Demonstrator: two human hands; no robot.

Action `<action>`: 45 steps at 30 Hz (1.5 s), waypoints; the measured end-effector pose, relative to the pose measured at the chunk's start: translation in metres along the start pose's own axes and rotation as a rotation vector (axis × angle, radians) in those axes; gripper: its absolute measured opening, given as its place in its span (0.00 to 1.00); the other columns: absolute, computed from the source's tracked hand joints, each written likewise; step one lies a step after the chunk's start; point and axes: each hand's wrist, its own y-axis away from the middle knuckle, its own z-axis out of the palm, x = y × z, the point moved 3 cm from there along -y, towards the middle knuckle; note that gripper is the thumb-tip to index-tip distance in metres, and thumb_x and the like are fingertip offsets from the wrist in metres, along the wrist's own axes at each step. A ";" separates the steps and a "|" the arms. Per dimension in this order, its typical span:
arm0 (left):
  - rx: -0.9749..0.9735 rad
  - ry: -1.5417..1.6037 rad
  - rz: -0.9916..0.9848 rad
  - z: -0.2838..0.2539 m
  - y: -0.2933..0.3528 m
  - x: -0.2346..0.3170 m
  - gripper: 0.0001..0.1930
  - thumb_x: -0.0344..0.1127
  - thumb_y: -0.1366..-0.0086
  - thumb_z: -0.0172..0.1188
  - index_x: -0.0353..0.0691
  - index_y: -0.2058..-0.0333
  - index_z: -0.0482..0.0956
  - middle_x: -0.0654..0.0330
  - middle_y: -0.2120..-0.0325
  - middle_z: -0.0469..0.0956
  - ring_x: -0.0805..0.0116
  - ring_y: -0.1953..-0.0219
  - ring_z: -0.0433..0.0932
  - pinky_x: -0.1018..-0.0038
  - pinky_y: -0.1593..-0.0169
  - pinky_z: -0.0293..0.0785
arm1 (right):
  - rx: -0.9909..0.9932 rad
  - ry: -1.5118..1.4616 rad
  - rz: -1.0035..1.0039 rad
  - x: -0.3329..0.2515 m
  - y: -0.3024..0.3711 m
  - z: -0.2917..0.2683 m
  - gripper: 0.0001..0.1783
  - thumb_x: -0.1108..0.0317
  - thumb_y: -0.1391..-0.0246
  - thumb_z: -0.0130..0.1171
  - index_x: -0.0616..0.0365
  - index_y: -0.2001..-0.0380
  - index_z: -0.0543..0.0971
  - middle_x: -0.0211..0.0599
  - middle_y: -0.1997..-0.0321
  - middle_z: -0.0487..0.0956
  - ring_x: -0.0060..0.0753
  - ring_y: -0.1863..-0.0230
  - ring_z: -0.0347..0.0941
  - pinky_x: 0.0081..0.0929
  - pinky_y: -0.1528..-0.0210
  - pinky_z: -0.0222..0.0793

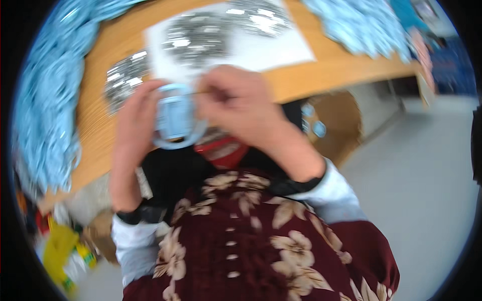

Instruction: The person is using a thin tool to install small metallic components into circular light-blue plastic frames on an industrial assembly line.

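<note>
- Head view: the left hand [133, 118] grips the left side of a light blue looped piece [175, 119], fingers closed on its rim; the piece hangs at the near edge of a white sheet [291, 50], toward the wearer's body.
- At the piece's right side, the right hand [236, 100] has its fingers bent and drawn together; motion blur hides whether they pinch anything, so I cannot tell.
- One hand apparently steadies the piece so the other can work its edge close to the body, in clear sight.
- On the sheet lie two heaps of silvery pieces [198, 40]; a third heap [125, 78] sits just left of it on the wooden table [296, 83]. They seem placed within easy reach.
- Light blue bundles lie well left [50, 100] and right [359, 27] of the sheet, perhaps to leave the middle free.
- Nearer than the sheet, to its right, is a round brown container [344, 128].
- Labels: no brand or writing is readable.
</note>
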 end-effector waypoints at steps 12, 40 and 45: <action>-0.056 0.227 -0.076 0.006 0.003 -0.003 0.14 0.37 0.26 0.52 0.35 0.51 0.78 0.64 0.70 0.80 0.79 0.73 0.77 0.78 0.74 0.75 | -0.272 0.110 0.106 0.002 -0.022 0.022 0.08 0.70 0.48 0.66 0.58 0.65 0.79 0.35 0.73 0.77 0.31 0.74 0.74 0.29 0.70 0.70; 0.008 0.124 0.000 0.005 -0.001 -0.006 0.15 0.37 0.29 0.53 0.33 0.53 0.80 0.57 0.68 0.83 0.70 0.69 0.81 0.71 0.64 0.78 | -0.307 0.593 -0.050 -0.024 -0.010 0.018 0.13 0.67 0.43 0.60 0.54 0.55 0.78 0.42 0.70 0.77 0.46 0.67 0.78 0.40 0.67 0.73; -0.013 0.155 -0.046 0.003 -0.001 -0.003 0.15 0.38 0.29 0.52 0.32 0.53 0.80 0.58 0.69 0.83 0.71 0.70 0.80 0.72 0.66 0.77 | -0.397 0.856 -0.153 -0.038 -0.013 0.019 0.12 0.68 0.43 0.59 0.52 0.55 0.79 0.35 0.77 0.76 0.43 0.72 0.78 0.38 0.73 0.72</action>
